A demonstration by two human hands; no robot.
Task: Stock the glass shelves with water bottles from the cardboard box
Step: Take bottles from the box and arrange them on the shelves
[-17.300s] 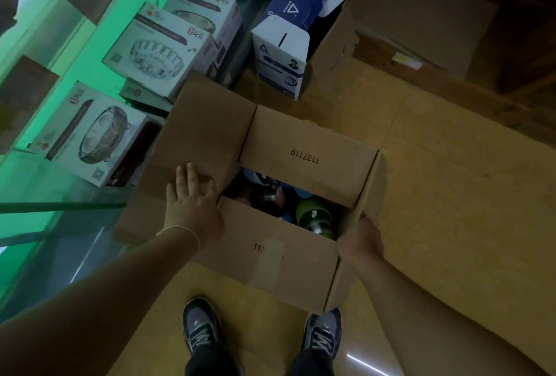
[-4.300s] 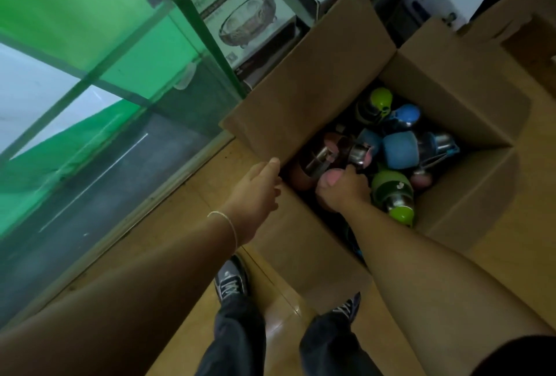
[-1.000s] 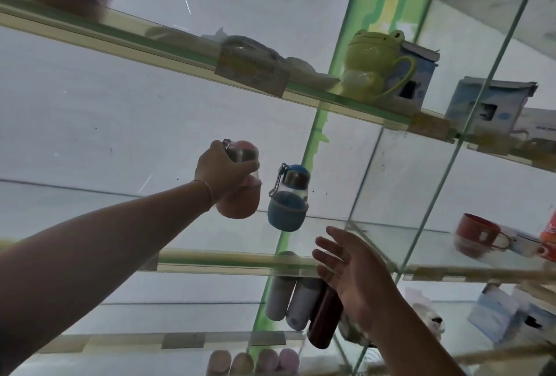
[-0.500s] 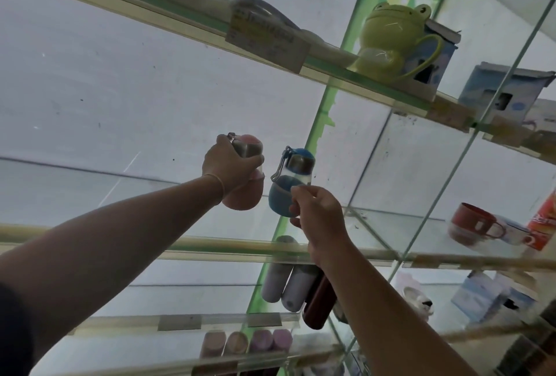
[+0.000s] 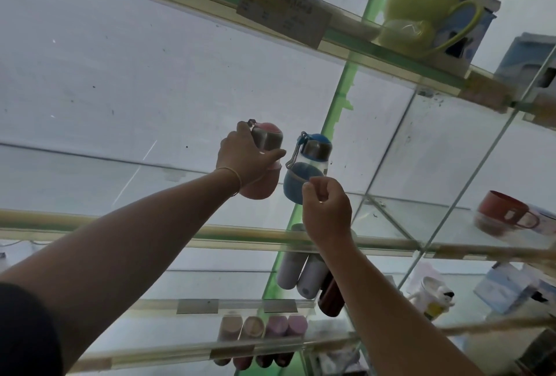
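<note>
I look up at the glass shelves (image 5: pixel 144 222). A pink water bottle (image 5: pixel 261 189) with a steel collar stands on the middle shelf, and my left hand (image 5: pixel 244 156) is wrapped around its neck. Right beside it stands a blue water bottle (image 5: pixel 314 148) with a steel collar and a carry loop. My right hand (image 5: pixel 326 212) is just in front of the blue bottle's lower sleeve, fingers curled in loosely, fingertips at the sleeve's edge. The cardboard box is out of view.
A green frog mug (image 5: pixel 421 5) and boxes sit on the shelf above, behind a price label (image 5: pixel 282 17). A red mug (image 5: pixel 502 214) stands to the right past a glass divider. Tumblers (image 5: pixel 301 273) and several small bottles (image 5: pixel 264 327) fill the lower shelves.
My right hand rose to the blue bottle, then dropped slightly off its body with fingers curled. My left hand has kept its hold on the pink bottle.
</note>
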